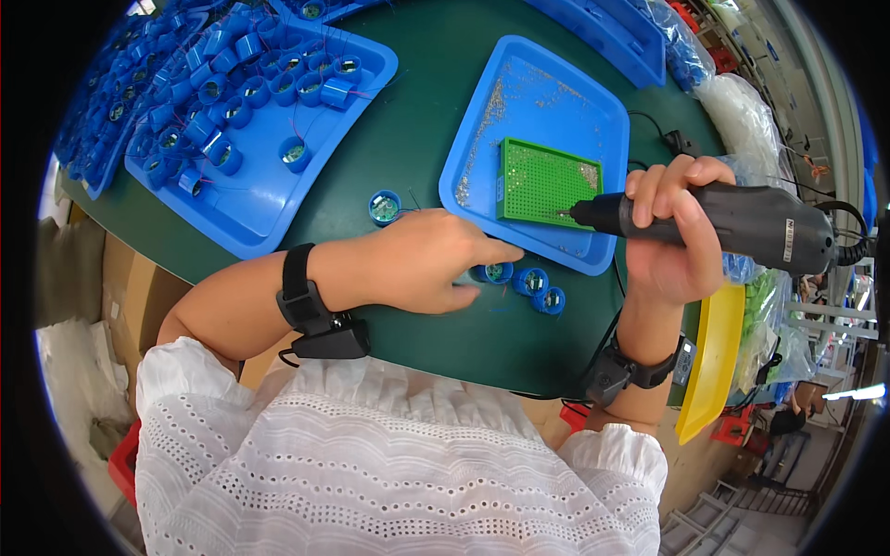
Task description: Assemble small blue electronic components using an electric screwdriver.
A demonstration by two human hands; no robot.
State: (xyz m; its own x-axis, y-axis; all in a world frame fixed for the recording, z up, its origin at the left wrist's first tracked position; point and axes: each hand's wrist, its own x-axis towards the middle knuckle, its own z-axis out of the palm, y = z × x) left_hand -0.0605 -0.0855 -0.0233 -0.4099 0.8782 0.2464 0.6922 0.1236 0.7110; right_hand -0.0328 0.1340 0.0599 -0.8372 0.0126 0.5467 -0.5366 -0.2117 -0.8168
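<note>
Table (417,139): dark green
Left hand (426,259): finger and thumb beside blue cup (499,272) at three o'clock; cannot tell if pinching
Right hand (675,250): wrapped round black screwdriver (756,222), tip pointing nine o'clock over green rack (542,181)

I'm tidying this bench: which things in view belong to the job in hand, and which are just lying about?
Likely in use:
dark power driver, in the right grip
green perforated tray, inside a blue tray
blue cups beside the left grip

Apparently lying about:
yellow tray, right
clear plastic bag, upper right
</note>
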